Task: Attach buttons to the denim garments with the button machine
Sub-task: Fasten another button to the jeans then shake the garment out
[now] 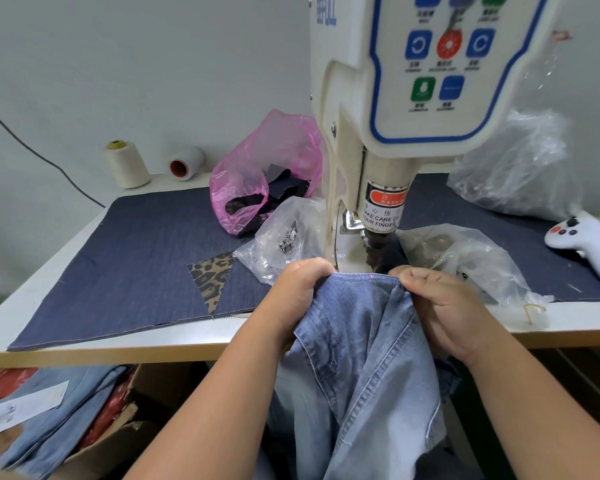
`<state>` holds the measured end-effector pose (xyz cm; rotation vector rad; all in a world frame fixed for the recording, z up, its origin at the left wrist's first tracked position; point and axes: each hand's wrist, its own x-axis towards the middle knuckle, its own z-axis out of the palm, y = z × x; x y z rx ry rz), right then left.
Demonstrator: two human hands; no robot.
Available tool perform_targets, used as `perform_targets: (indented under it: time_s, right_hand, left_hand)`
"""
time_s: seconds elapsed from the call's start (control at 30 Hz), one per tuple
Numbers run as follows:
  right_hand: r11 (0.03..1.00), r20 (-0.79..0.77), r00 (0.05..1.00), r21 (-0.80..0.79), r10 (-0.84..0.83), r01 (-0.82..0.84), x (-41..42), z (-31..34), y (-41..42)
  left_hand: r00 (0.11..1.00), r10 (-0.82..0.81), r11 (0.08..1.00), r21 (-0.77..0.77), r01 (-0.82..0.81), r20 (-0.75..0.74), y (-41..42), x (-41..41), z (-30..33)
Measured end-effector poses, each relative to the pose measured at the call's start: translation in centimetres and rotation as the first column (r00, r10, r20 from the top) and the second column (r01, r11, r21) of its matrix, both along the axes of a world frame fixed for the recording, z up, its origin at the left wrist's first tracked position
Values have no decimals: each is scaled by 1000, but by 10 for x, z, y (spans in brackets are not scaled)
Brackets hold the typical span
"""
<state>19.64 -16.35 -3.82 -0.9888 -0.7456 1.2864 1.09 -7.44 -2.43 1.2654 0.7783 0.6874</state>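
Denim garment (364,341) at bench front edge: pinched taut by left hand (300,289), right hand (440,306); laser dot centred under button machine (378,244), fingertips clear.

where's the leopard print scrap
In the head view, the leopard scrap lies on the dark denim mat, left of the left hand.

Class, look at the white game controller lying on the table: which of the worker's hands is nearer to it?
Right. The right hand grips the denim garment on the side toward the white controller; the left hand grips the garment's far edge, beyond the machine.
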Motion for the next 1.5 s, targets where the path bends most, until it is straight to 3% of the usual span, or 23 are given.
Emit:
perform_targets:
  time_s: [1.5]
  right_hand:
    - [1000,-14,1000,-12,-7,7,0,-1,0]
  left_hand:
    - [1000,0,1000,1,0,3,0,-1,0]
